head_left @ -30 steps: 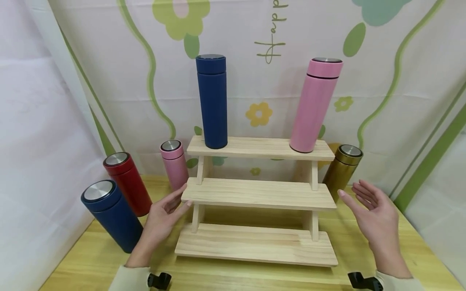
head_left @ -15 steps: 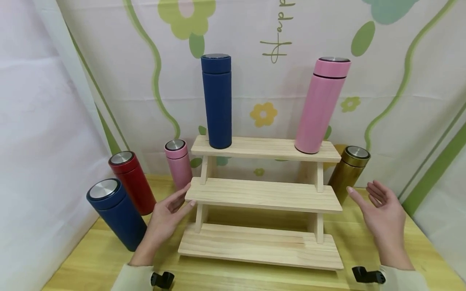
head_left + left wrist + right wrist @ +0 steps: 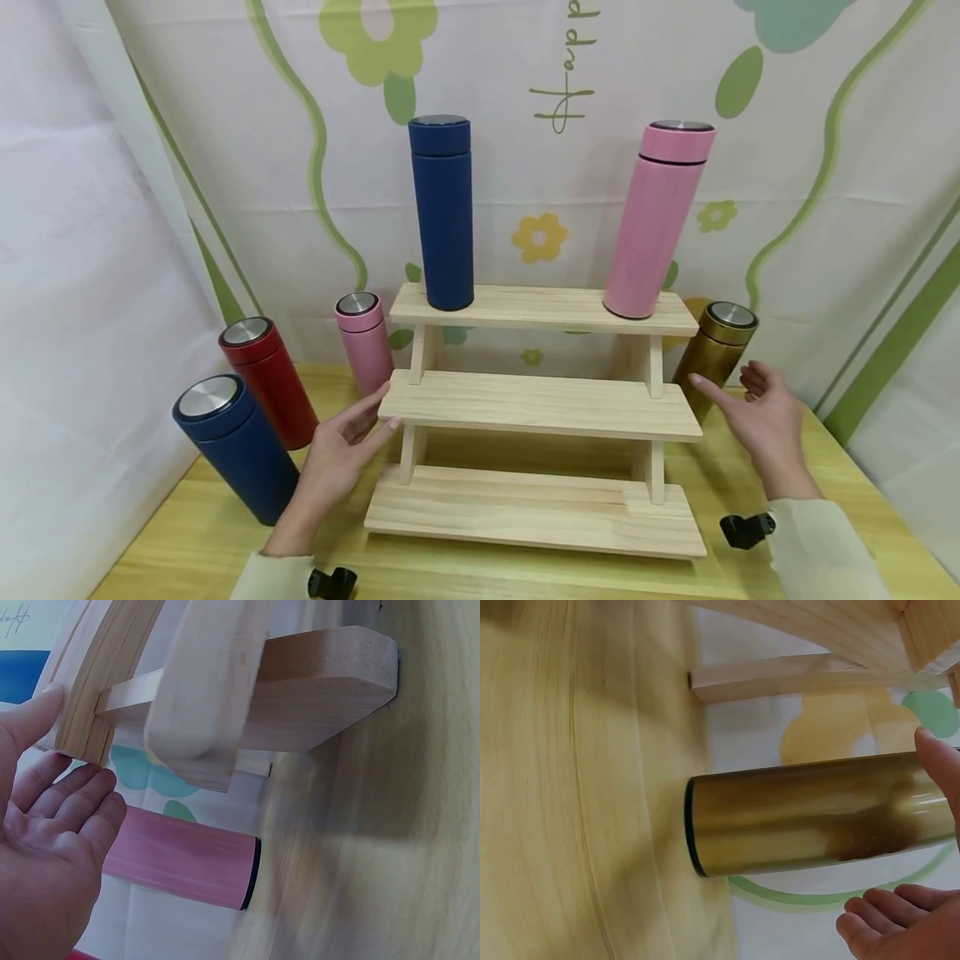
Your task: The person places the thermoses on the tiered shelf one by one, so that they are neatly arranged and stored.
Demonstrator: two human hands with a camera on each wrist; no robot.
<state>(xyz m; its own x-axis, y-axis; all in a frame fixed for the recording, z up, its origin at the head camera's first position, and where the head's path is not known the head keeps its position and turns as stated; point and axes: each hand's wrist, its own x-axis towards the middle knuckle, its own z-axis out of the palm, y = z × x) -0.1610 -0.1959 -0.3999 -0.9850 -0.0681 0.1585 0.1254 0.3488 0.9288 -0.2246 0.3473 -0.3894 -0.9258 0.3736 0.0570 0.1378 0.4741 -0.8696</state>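
Observation:
A three-tier wooden display stand (image 3: 540,403) stands in the middle of the table. At the left end of its middle shelf, my left hand (image 3: 335,457) holds the board's end, the thumb at the front corner and the fingers behind it. In the left wrist view, that thumb (image 3: 41,716) and the fingertips lie on two sides of the wood. A gold thermos bottle (image 3: 712,350) stands upright to the right of the stand, partly behind it. Beside that bottle is my right hand (image 3: 767,429), fingers spread around its near side, with visible space below the bottle in the right wrist view.
On the top shelf stand a tall blue thermos (image 3: 444,217) and a tall pink thermos (image 3: 658,221). A small pink thermos (image 3: 365,346), a red thermos (image 3: 272,383) and a wide blue thermos (image 3: 238,450) stand on the table (image 3: 165,546) at left. A printed cloth (image 3: 540,50) hangs behind.
My right hand has moved left and slightly forward, closer to the gold thermos bottle. My left hand stays at the shelf's end, and the bottles stand as before.

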